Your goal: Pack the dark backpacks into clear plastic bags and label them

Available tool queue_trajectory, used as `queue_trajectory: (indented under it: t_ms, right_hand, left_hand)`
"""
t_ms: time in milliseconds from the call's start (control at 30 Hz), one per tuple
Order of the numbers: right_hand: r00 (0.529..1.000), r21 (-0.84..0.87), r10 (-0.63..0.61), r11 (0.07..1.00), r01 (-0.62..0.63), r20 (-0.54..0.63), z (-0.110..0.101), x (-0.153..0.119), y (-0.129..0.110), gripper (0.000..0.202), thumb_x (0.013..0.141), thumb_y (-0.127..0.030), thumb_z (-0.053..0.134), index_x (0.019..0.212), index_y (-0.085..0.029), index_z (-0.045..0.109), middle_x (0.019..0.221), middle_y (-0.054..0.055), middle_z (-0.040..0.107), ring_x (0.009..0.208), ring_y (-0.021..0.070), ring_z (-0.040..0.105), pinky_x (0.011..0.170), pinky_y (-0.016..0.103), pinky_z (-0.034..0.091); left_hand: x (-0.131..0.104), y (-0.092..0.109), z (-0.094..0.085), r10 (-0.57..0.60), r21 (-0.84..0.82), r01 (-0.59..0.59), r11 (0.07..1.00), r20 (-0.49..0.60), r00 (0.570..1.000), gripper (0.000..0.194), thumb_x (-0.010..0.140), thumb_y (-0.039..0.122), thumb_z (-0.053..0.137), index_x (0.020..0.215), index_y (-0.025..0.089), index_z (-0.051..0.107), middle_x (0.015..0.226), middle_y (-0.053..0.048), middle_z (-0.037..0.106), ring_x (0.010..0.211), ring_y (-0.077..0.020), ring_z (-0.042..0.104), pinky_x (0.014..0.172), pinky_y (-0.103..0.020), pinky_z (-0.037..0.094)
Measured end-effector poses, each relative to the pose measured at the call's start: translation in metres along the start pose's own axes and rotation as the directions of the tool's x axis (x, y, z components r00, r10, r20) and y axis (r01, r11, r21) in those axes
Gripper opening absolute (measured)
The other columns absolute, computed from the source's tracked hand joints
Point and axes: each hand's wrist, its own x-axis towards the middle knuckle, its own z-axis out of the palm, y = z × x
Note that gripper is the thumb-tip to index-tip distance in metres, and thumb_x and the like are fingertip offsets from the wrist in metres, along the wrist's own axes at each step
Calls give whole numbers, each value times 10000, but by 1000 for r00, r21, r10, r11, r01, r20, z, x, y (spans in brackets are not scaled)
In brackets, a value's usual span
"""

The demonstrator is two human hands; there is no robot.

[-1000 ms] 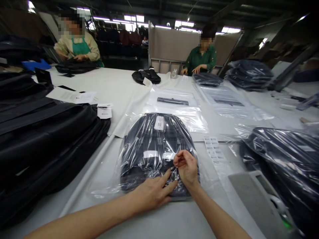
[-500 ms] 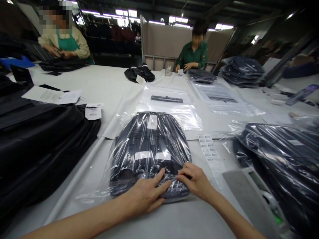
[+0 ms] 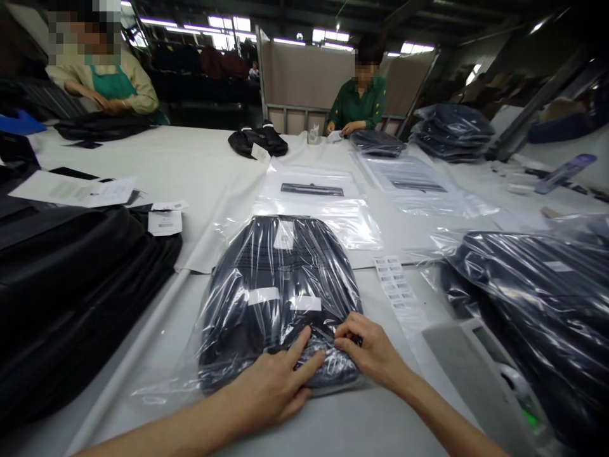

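A black backpack lies in a clear plastic bag on the white table, with white labels across its straps and a tag near its top. My left hand rests on the lower part of the bag, fingers stretched out and apart, pressing on the plastic. At the bag's lower right edge, my right hand is closed in a pinch on the plastic. A sheet of barcode stickers lies just right of the bag.
Black bags are piled at left, plastic-wrapped bags at right beside a grey label device. Flat plastic bags lie ahead. Across the table stand two co-workers, one in a green shirt, one in a green apron.
My view has shifted slightly, so most things sit a little further left. My left hand stays flat on the bag and my right hand keeps its pinch at the edge.
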Motion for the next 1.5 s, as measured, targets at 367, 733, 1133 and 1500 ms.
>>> queue_trajectory:
  t_ms: [367,733,1133,1500]
  right_hand:
    - [951,-500,-233,810,306,205,17,-13,-18,311,807,-93,476,1093,-178,564,998,80,593,878,231,482,731,390,342]
    - [843,-333,96,890,-311,-530,-98,-100,6,284,874,-335,491,1096,-194,599,1029,76,652,924,215,584,822,354,446]
    - [679,-320,597,602,-732,-428,-167,-224,57,515,842,-550,357,941,-182,703,855,80,685,846,262,616,769,360,451]
    - [620,-327,611,530,-782,-492,-135,-227,41,570,722,-385,603,1214,-106,539,1017,115,679,918,258,628,843,345,459]
  left_hand:
    - [3,1,5,-10,16,10,1000,12,1000,678,839,245,485,1428,239,150,1480,-255,132,888,-278,635,654,-449,567]
    - [6,0,22,-36,98,47,994,-111,993,601,842,180,457,1406,288,278,1482,-221,172,921,-274,647,668,-390,575]
    - [11,-22,57,93,199,-15,980,-384,919,591,887,219,403,1418,384,203,1504,-138,153,553,-147,642,429,-262,518]
    - [14,-26,66,73,177,-2,984,-397,915,583,893,192,409,1396,422,224,1508,-84,175,725,-172,668,448,-215,505]
